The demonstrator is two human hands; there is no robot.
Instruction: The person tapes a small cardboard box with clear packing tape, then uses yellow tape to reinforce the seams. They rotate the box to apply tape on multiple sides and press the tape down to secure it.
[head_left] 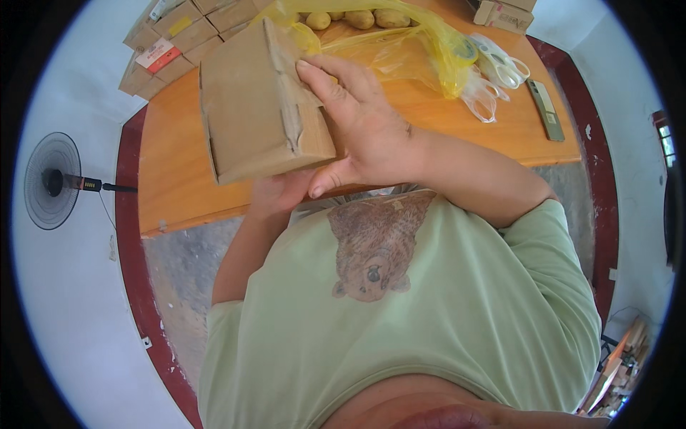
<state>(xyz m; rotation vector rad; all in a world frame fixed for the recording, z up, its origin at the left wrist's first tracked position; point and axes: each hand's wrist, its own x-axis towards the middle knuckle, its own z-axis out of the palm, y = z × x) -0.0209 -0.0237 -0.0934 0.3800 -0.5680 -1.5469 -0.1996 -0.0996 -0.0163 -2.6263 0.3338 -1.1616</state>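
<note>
A plain brown cardboard box (pixel 250 100), with creased edges, is held up over the front of the wooden table. My right hand (pixel 361 129) wraps round the box's right side, fingertips on its upper face and thumb near the lower corner. My left hand (pixel 279 189) is under the box, mostly hidden by it, apparently supporting it from below. Just beyond my right hand lies a crumpled yellow plastic bag (pixel 450 64) with several potatoes (pixel 357 19) at the back.
Stacked small boxes (pixel 189 39) stand at the back left, more cartons (pixel 504 14) at the back right. The table (pixel 171 207) also holds white scissors (pixel 511 68) and a grey-green long object (pixel 544 107). A fan (pixel 53 179) is at the left wall.
</note>
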